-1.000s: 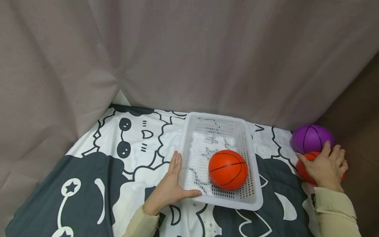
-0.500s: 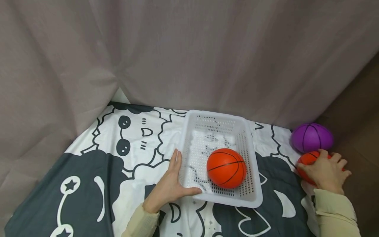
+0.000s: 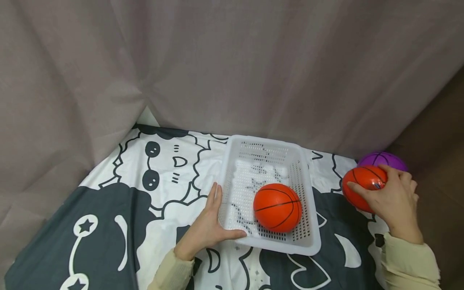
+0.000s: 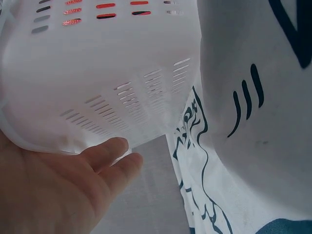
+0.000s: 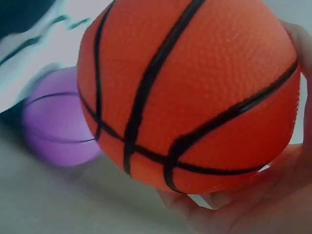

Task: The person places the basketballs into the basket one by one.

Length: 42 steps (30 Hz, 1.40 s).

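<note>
My right hand (image 3: 398,205) grips an orange toy basketball (image 3: 357,187) from its right side, thumb across the near face and fingers round the far side. In the right wrist view this basketball (image 5: 195,97) fills most of the picture, held between thumb and fingers. A white plastic basket (image 3: 268,244) with slotted walls stands at centre, and a second orange basketball (image 3: 277,213) lies in its near right part. At the basket's near left corner rests my left hand (image 3: 203,233), its straight fingers along the left wall and thumb along the near rim.
A purple ball (image 3: 390,161) sits at the far right of the cloth, partly hidden behind the held basketball. The cartoon-printed cloth (image 3: 174,169) covers the surface. A grey-brown curtain (image 3: 232,72) hangs behind it, with a darker brown drape (image 3: 442,169) on the right.
My right hand has taken hold of the orange basketball and lifted it up and left, so it now overlaps the purple ball. The left hand stays at the basket.
</note>
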Motion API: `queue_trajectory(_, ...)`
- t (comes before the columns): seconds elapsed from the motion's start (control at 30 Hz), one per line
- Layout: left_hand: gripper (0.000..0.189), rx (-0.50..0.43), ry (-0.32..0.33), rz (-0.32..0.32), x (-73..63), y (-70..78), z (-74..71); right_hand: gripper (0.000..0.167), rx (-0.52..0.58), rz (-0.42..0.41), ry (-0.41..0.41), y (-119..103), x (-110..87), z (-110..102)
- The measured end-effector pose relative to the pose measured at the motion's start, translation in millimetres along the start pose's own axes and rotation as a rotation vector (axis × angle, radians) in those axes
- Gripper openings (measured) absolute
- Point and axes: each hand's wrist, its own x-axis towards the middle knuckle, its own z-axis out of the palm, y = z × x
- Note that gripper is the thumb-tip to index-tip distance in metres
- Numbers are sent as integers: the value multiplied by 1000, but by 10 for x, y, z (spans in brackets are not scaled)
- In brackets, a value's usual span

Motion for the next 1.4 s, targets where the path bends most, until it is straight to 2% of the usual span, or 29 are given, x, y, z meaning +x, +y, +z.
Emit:
queue_trajectory(0.17,139,1,5,-4,-5,0,2,90,132,-138,129,-494,-77,-49)
queue_trajectory(0.27,139,2,3,-2,-6,3,0,88,205,-242,203,-750,-105,25)
queue_trajectory(0.37,140,-5,0,-6,-9,7,0,90,262,-357,237,-959,-115,164)
queue_trajectory(0.53,141,-25,-7,-4,1,11,10,92,277,-523,209,-1162,-92,438)
queue_trajectory(0.67,141,-27,-7,-7,0,10,17,91,221,-576,126,-1235,-77,615)
queue_trajectory(0.83,141,-14,-3,-23,-5,5,17,91,191,-584,94,-1284,-32,721)
queue_trajectory(1.03,140,-28,0,-25,2,-8,23,95,187,-532,13,-1298,39,790)
queue_trajectory(1.17,140,-35,2,-16,1,-8,21,100,204,-477,-71,-1290,84,818)
queue_trajectory(1.4,140,-31,4,4,-6,-8,14,106,230,-318,-263,-1273,185,809)
